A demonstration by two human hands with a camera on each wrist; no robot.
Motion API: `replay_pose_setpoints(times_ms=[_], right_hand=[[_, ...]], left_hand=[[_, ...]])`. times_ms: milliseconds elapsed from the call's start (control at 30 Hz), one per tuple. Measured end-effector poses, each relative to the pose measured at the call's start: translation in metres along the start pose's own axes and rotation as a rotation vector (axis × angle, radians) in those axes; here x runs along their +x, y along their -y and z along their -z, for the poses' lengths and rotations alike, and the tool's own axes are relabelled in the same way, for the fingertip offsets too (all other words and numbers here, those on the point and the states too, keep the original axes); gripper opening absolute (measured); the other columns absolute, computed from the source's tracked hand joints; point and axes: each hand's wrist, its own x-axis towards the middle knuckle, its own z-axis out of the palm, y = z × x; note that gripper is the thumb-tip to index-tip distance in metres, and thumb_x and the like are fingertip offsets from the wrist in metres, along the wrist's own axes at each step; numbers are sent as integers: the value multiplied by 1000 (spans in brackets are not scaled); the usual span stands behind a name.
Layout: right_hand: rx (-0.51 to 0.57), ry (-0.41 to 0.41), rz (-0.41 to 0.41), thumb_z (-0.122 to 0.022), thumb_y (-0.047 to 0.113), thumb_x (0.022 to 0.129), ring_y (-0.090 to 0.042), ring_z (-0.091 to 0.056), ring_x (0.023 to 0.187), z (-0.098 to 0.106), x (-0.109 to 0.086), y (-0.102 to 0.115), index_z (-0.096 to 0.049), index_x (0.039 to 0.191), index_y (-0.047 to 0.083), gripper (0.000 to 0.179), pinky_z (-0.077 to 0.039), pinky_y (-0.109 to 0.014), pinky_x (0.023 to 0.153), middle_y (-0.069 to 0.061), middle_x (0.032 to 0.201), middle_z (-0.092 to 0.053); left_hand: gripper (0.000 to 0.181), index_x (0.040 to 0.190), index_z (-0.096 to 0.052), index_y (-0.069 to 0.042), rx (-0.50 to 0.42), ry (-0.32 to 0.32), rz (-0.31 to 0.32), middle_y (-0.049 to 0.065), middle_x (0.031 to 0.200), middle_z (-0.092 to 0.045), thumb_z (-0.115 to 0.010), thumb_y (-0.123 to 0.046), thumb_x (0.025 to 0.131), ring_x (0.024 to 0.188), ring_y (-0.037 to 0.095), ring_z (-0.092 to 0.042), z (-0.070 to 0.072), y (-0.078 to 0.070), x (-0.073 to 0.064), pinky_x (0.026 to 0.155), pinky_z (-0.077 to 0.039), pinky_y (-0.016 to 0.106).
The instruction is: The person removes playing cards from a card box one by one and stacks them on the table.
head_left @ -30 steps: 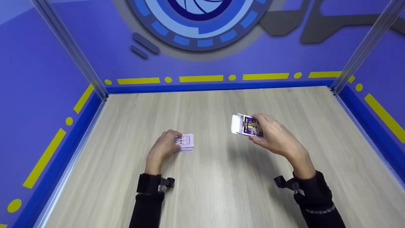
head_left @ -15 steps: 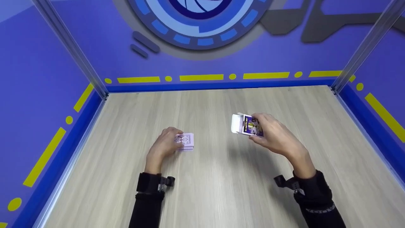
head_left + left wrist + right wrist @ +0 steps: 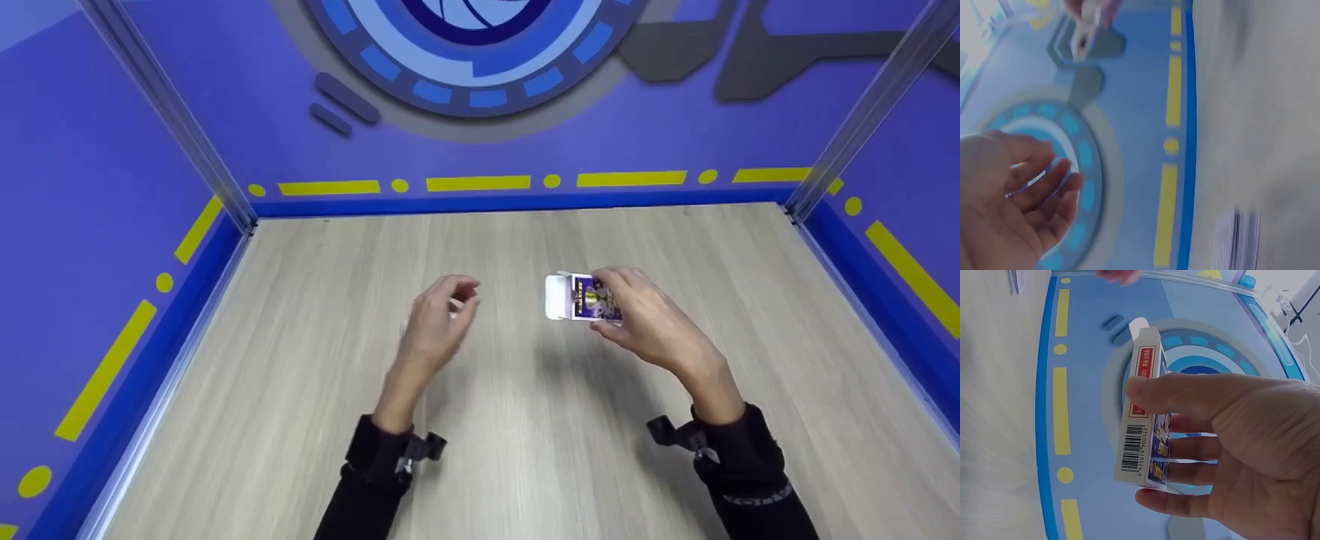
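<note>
In the head view, a person's 2 hands are working well apart from each other over a pale wood-grain bench (image 3: 495, 465). The right hand (image 3: 660, 322) is hovering toward 4 o'clock and gripping a small carton (image 3: 598, 300) above the bench. The carton's purple printed face is showing, and its white end flap (image 3: 556, 297) is sticking out toward 9 o'clock. From the right wrist, the thumb is pressing on a narrow white side, where a red label (image 3: 1145, 360) is showing above a barcode (image 3: 1132, 448), while the fingers are reaching behind the carton.

The left hand (image 3: 433, 326) is hanging near the centre, toward 7 o'clock, its fingers loosely curving and a gap showing between thumb and forefinger. A stack of cards (image 3: 1246, 242) is resting on the bench; in the head view the left hand is hiding nearly all of it. From the left wrist, the stack is appearing blurred toward 5 o'clock, well apart from that hand's fingers.

Black straps (image 3: 379, 446) are circling both wrists. Toward 12 o'clock, a blue-purple wall (image 3: 225, 150) is rising behind the bench, carrying a round emblem (image 3: 480, 75) and a row of yellow bars (image 3: 478, 183) and dots. 2 metal posts (image 3: 172, 112) are standing toward 10 and 2 o'clock.
</note>
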Motion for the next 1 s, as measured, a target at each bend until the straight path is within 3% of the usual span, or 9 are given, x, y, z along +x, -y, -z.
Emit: replay_pose_setpoints(times_ms=[133, 300, 533, 1000], right_hand=[[-7, 8, 26, -89, 9, 80, -37, -58, 119, -5, 2, 8, -56, 136, -3, 65, -54, -50, 94, -23, 133, -59], [-24, 9, 95, -90, 12, 79, -35, -58, 120, -12, 4, 20, -57, 137, -2, 68, -54, -47, 97, -20, 133, -59], [-50, 3, 161, -91, 13, 79, -31, -58, 119, -18, 4, 31, -57, 137, 0, 69, -54, -44, 96, -17, 131, -59], [-52, -24, 238, -92, 13, 77, -30, -59, 117, -23, 5, 35, -57, 134, 0, 68, -54, -44, 95, -16, 128, -61]], left_hand=[[16, 111, -63, 3, -205, -33, -54, 9, 97, -69, -67, 2, 96, 85, 18, -66, -20, -26, -4, 73, -58, 33], [16, 109, -57, 3, -318, -24, -84, 11, 97, -66, -65, 5, 95, 84, 18, -65, -36, -42, -11, 71, -57, 29], [19, 109, -55, 0, -319, -4, -27, 8, 100, -64, -66, 4, 94, 88, 17, -65, -48, -36, -12, 73, -58, 27], [33, 111, -50, 0, -369, 88, 71, 9, 100, -61, -76, 0, 90, 89, 18, -60, -54, -25, -12, 75, -56, 27]])
